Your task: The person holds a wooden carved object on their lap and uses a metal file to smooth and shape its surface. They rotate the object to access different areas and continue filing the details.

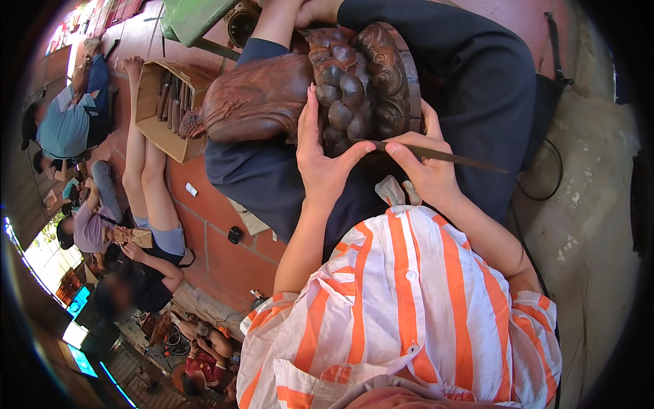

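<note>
A dark brown wood carving (262,102), with a smooth rounded body and a cluster of carved balls, lies across my lap. My left hand (325,153) holds its near side, with fingers along the wood and the thumb by the tip of a thin tapered file (456,158). That file is pinched between the thumb and fingers of my right hand (428,160). Its narrow tip points left at the carving's lower edge, and the wide end sticks out to the right. My right index finger reaches up beside the carving's round base (411,82). Some fingertips are hidden behind the wood.
An open cardboard box (174,146) with several wooden-handled tools stands to the left, beside another person's legs. Small black (235,234) and white (191,189) objects lie on the red tile floor. Several people sit farther left. A black cable (555,180) curls on the right.
</note>
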Demonstrator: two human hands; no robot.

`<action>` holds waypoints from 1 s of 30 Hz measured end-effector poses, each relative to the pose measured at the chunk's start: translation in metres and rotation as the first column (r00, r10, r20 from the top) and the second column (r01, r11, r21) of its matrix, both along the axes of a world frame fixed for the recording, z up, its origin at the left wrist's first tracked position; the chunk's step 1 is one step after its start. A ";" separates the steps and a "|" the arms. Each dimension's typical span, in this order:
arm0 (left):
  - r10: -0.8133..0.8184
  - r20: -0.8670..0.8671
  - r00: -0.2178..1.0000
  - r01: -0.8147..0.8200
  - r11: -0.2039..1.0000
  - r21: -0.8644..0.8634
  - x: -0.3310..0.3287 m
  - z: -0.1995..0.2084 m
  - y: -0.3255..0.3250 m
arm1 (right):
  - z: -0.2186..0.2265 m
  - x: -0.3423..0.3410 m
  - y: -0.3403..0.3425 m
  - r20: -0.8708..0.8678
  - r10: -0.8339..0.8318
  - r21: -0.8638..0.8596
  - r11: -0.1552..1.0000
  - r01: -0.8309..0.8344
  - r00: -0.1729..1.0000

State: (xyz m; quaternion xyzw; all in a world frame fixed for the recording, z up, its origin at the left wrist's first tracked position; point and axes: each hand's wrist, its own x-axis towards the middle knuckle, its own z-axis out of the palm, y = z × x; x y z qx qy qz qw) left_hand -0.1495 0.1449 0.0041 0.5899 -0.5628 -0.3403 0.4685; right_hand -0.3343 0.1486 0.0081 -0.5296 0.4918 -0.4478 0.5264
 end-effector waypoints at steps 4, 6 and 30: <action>0.113 0.284 0.952 -0.099 0.993 -0.063 -0.019 0.011 0.001 | -0.008 -0.006 -0.005 0.153 -0.057 0.091 0.995 0.044 0.987; 0.126 0.279 0.952 -0.110 0.991 -0.072 -0.021 0.007 0.000 | -0.003 -0.010 -0.004 0.124 -0.021 0.105 0.994 0.008 0.992; 0.082 0.402 0.912 -0.045 0.994 -0.102 -0.019 0.003 0.002 | 0.002 -0.038 -0.005 0.038 0.180 0.173 0.968 -0.184 0.983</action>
